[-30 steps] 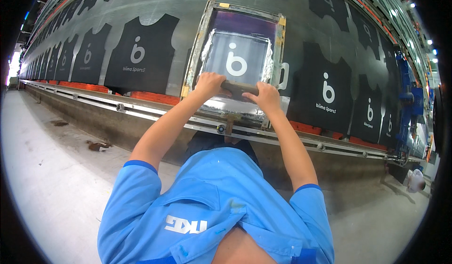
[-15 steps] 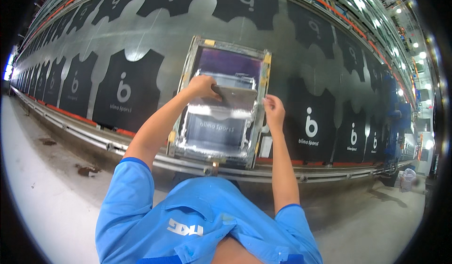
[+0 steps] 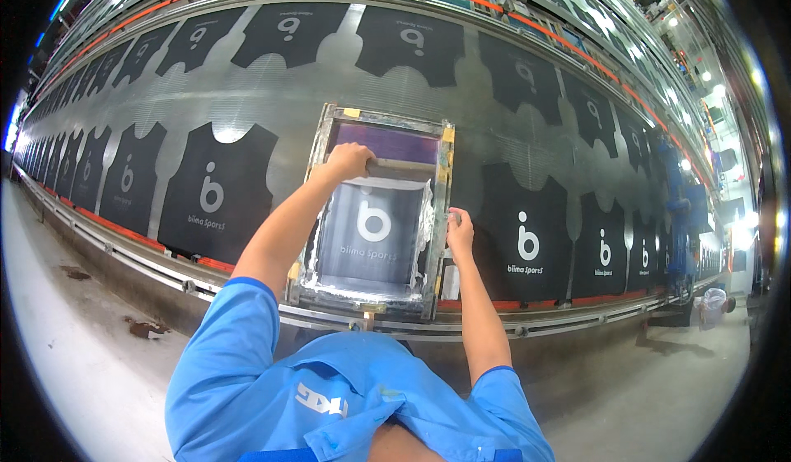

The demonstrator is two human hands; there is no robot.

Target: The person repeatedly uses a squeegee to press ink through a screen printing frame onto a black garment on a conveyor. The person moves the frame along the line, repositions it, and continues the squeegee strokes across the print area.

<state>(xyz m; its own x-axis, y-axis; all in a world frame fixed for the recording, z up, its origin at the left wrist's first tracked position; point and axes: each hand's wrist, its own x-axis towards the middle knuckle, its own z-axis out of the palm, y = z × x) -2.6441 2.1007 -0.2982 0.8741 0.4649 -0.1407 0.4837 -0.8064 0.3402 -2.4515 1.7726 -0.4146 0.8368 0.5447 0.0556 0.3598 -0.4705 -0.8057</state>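
Fingers of the left hand (image 3: 348,160) are closed round one end of the squeegee (image 3: 404,167), which lies across the screen (image 3: 381,118) just below its purple band (image 3: 400,145). Beside the screen's right edge, the right hand (image 3: 461,235) is loosely curled (whether it grips anything, I cannot tell), with black shirts (image 3: 251,169) flat on the worktop (image 3: 284,99).

Pale floor (image 3: 95,371) with a couple of brown stains (image 3: 147,328) on the left, blue machine (image 3: 682,206) way over right, bright lights (image 3: 750,221) past it.
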